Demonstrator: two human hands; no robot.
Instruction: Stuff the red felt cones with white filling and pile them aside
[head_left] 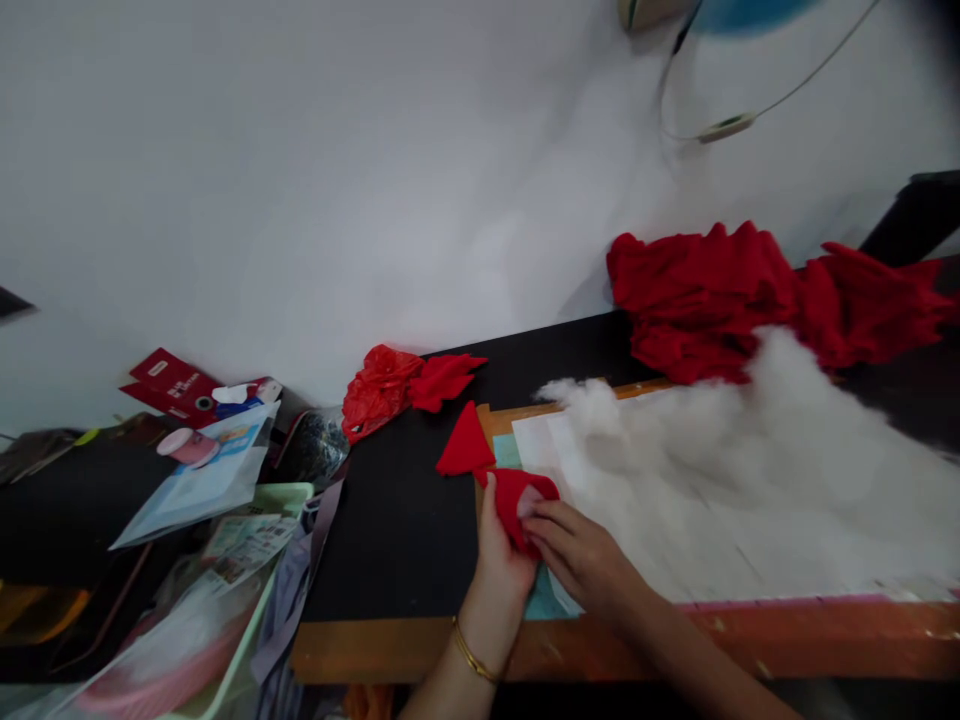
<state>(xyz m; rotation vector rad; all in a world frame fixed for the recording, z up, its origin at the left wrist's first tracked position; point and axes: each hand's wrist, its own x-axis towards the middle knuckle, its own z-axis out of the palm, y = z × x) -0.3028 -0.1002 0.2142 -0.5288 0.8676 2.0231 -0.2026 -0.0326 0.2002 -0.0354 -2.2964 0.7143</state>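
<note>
My left hand (504,550) is wrapped round a red fabric piece (514,492) above the front part of the table. At the piece's opening, the fingers of my right hand (566,545) are pinched on a small tuft of white stuffing (529,500). Just beyond my left hand lies a red fabric triangle (466,443). A big fluffy heap of white stuffing (795,440) spreads over white sheets to the right of my hands.
Red fabric pieces (697,295) are piled along the wall at the back right. A red plastic bag (381,385) sits at the table's back left. Left of the table stands a pale green bin (259,610) with plastic bags and papers.
</note>
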